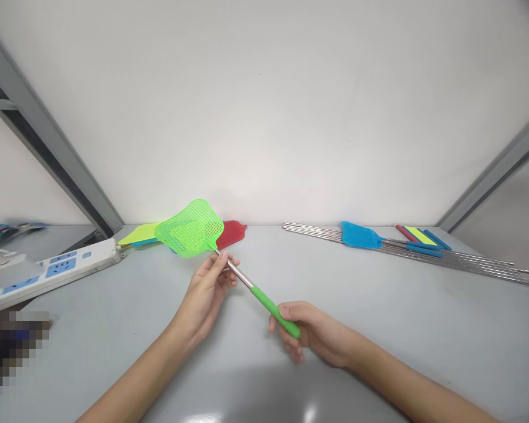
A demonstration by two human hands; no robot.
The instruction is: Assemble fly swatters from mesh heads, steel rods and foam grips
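A green fly swatter is held slantwise above the table, its perforated head up at the left and its grip down at the right. My left hand pinches the metal rod just below the head. Around the green grip close the fingers of my right hand. Behind the swatter's head lie a red swatter head and a yellow one, with some blue showing under them; the green head partly hides this group.
Toward the back right, a blue fly swatter rests across several thin metal rods. Red, yellow and blue grips lie beside it. A white power strip runs along the left. Behind the grey table stands a white wall.
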